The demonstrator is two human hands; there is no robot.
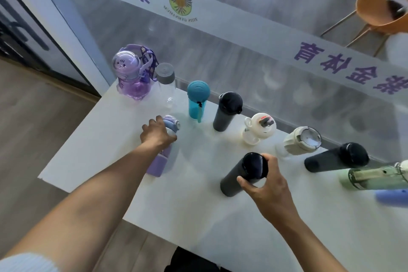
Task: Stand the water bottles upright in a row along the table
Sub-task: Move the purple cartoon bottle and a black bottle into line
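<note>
Here, nearer than the teal bottle (197, 99), the left hand (157, 133) grips the lilac bottle (161, 157); the right hand (268, 185) grips a dark flask (239, 176).

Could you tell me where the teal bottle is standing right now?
The teal bottle stands upright in the back row by the glass wall, left of centre, between the clear bottle with the grey cap and a dark grey flask.

Upright bottles line the table's (92, 150) far edge — lilac bottle (157, 162) and dark flask (240, 175) stand nearer.
</note>
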